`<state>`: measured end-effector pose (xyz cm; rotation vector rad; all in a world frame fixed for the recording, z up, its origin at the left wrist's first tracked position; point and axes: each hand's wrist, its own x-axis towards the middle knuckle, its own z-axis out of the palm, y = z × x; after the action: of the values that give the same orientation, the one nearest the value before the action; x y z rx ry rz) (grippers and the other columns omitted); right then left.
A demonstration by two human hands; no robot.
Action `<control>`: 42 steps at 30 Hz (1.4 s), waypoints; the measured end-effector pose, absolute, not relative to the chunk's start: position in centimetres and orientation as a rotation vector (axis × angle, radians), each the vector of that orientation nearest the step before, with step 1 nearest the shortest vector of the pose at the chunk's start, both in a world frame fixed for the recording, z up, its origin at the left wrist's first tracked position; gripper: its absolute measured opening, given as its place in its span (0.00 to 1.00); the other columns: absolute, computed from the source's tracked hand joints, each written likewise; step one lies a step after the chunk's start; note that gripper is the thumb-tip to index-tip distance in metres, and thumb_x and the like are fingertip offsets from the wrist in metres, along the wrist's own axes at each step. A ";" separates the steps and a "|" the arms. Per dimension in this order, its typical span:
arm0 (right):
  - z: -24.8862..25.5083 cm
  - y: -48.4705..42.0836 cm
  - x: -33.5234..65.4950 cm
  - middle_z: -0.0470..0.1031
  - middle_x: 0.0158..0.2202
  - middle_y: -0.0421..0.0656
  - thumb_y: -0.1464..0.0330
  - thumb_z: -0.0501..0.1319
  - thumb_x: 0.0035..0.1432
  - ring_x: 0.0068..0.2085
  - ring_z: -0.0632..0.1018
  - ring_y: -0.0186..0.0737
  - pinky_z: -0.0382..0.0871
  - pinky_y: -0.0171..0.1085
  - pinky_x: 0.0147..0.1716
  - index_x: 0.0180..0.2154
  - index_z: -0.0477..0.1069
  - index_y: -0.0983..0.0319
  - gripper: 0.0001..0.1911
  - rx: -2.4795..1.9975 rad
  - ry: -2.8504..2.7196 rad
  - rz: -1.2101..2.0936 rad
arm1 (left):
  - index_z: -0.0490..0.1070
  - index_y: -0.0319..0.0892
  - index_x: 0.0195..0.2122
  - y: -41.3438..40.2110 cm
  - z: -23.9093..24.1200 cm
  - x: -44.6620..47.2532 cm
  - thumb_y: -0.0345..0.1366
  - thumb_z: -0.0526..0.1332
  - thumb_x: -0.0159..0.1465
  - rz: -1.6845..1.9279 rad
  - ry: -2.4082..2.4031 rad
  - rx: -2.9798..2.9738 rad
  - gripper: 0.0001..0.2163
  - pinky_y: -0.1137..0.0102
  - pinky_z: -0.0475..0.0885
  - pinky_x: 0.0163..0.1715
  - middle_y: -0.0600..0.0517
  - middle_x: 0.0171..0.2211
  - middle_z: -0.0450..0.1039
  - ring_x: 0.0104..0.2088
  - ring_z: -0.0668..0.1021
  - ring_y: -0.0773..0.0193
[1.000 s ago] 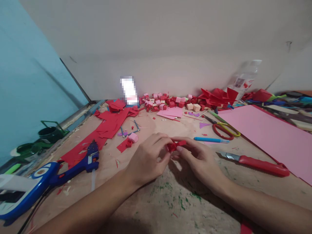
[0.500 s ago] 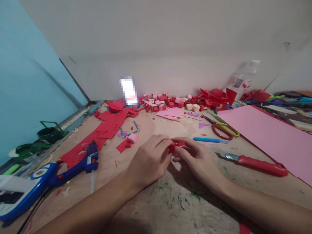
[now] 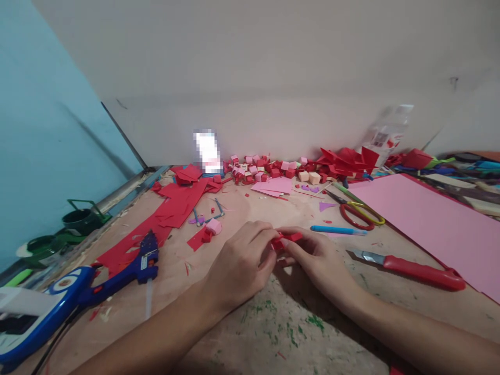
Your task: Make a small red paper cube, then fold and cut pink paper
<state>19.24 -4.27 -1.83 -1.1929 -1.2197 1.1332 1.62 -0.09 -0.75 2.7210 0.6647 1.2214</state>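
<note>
Pinching and shaping a small folded red piece [image 3: 278, 243], apparently of paper, looks to be the step in hand. The left hand [image 3: 240, 263] has its thumb and forefinger drawn narrow on the piece's left end. The piece sits between the two hands, just above the tabletop [image 3: 250, 344]. The right hand [image 3: 312, 255] grips the other end, thumb on the near side, a flatter red part showing past the thumb tip. As a judgement, the next move calls for light, even pressure from both sets of fingers, since so small a piece could crush or slip out of line.

Much is hard to make out. Well left of the fingers, a blue-and-white device [image 3: 42, 307] is cut off by the picture's edge; the glue gun [image 3: 135, 268] between it and the left hand shows whole, but whether it is hot cannot be told. Beyond the fingers, a bright screen [image 3: 208, 151] is blocked out by pixels, and the cubes in the heap [image 3: 261, 169] overlap too closely to count. At the fingers themselves, the piece's underside and several right fingertips are hidden, so its exact folds are unclear. To the right, past the utility knife [image 3: 422, 271], a pink sheet [image 3: 429, 224] runs out of view.
</note>
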 end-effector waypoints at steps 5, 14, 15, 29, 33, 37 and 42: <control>-1.9 -4.4 19.0 0.83 0.40 0.45 0.60 0.66 0.59 0.38 0.82 0.44 0.78 0.39 0.35 0.44 0.80 0.60 0.15 -1.185 -1.221 1.104 | 0.71 0.37 0.46 -0.2 -0.7 1.6 0.21 0.59 0.66 1.233 0.674 2.745 0.09 0.65 0.77 0.46 0.46 0.44 0.77 0.45 0.79 0.58; -1.9 -4.5 18.5 0.83 0.44 0.47 0.57 0.63 0.60 0.40 0.83 0.46 0.78 0.39 0.35 0.47 0.80 0.60 0.19 -1.190 -1.222 1.087 | 0.70 0.39 0.46 -0.2 -0.7 1.6 0.21 0.60 0.65 1.305 0.688 2.795 0.10 0.65 0.78 0.44 0.47 0.43 0.78 0.43 0.79 0.58; -1.7 -4.4 18.5 0.83 0.43 0.46 0.57 0.63 0.60 0.40 0.83 0.46 0.78 0.39 0.35 0.47 0.80 0.60 0.19 -1.187 -1.224 1.088 | 0.70 0.39 0.46 -0.2 -0.7 1.6 0.21 0.60 0.65 1.308 0.687 2.798 0.11 0.65 0.78 0.44 0.47 0.43 0.78 0.43 0.79 0.58; -2.7 -4.3 18.1 0.78 0.32 0.41 0.56 0.63 0.65 0.33 0.78 0.41 0.73 0.37 0.34 0.44 0.80 0.60 0.16 -1.120 -1.169 1.164 | 0.69 0.39 0.47 -0.1 -1.0 1.6 0.22 0.61 0.66 1.338 0.700 2.791 0.10 0.64 0.78 0.45 0.45 0.44 0.77 0.45 0.79 0.56; -2.4 -4.4 18.1 0.78 0.31 0.41 0.57 0.63 0.64 0.32 0.77 0.40 0.72 0.36 0.32 0.41 0.80 0.61 0.15 -1.123 -1.165 1.154 | 0.69 0.39 0.47 -0.1 -1.0 1.7 0.21 0.61 0.66 1.325 0.718 2.765 0.11 0.64 0.77 0.46 0.46 0.45 0.76 0.45 0.79 0.56; -1.7 -4.7 18.1 0.78 0.33 0.41 0.57 0.66 0.60 0.33 0.78 0.41 0.74 0.37 0.32 0.41 0.79 0.61 0.15 -1.124 -1.154 1.143 | 0.68 0.42 0.48 0.0 -1.0 1.6 0.22 0.61 0.66 1.325 0.706 2.668 0.11 0.64 0.77 0.47 0.47 0.44 0.76 0.47 0.79 0.57; -1.3 -4.9 18.9 0.81 0.43 0.42 0.62 0.69 0.55 0.33 0.79 0.39 0.76 0.39 0.36 0.58 0.72 0.56 0.28 -1.152 -1.197 1.218 | 0.69 0.45 0.47 0.5 -0.5 1.2 0.23 0.63 0.66 1.296 0.673 2.457 0.12 0.61 0.77 0.51 0.47 0.46 0.77 0.51 0.79 0.57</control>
<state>18.88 -4.88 -1.29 -1.1523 -1.1973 1.2177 1.16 0.51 -0.47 2.4573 0.6726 1.2955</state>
